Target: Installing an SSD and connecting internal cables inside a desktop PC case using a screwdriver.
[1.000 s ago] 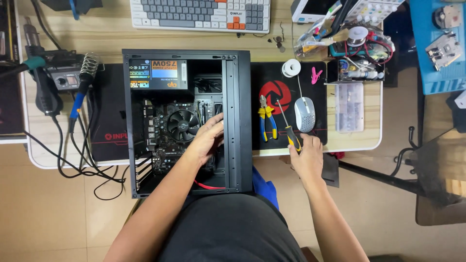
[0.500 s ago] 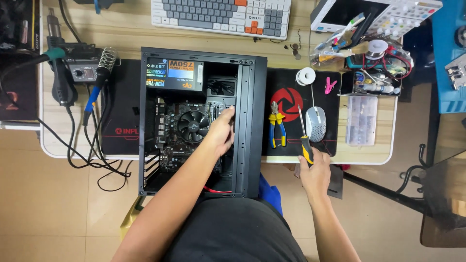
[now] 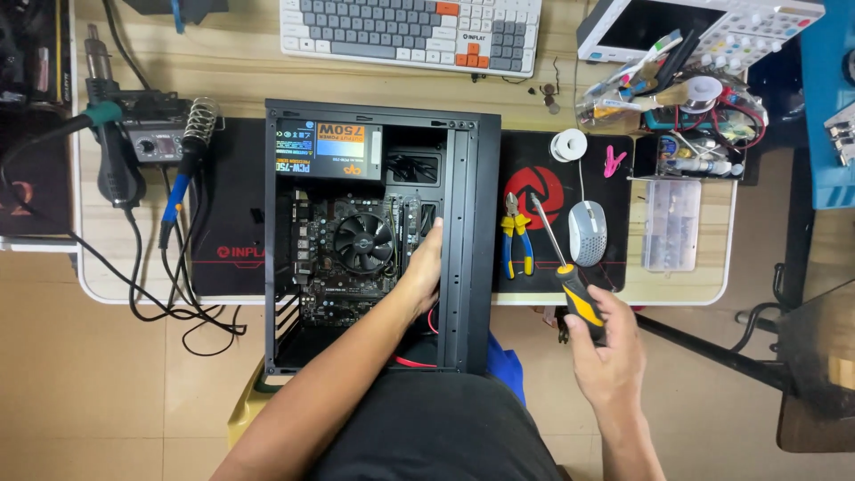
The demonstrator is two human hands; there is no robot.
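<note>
Head view: screwdriver [image 3: 570, 281] gripped in my right hand [image 3: 610, 352] by its black-and-yellow handle, shaft pointing away from me over the desk edge. Pliers [image 3: 517, 233] just left of its tip, mouse [image 3: 587, 232] just right. My left hand [image 3: 426, 267] is inside the open PC case [image 3: 463, 223], fingers loose against the motherboard, beside the CPU fan [image 3: 363, 241]
</note>
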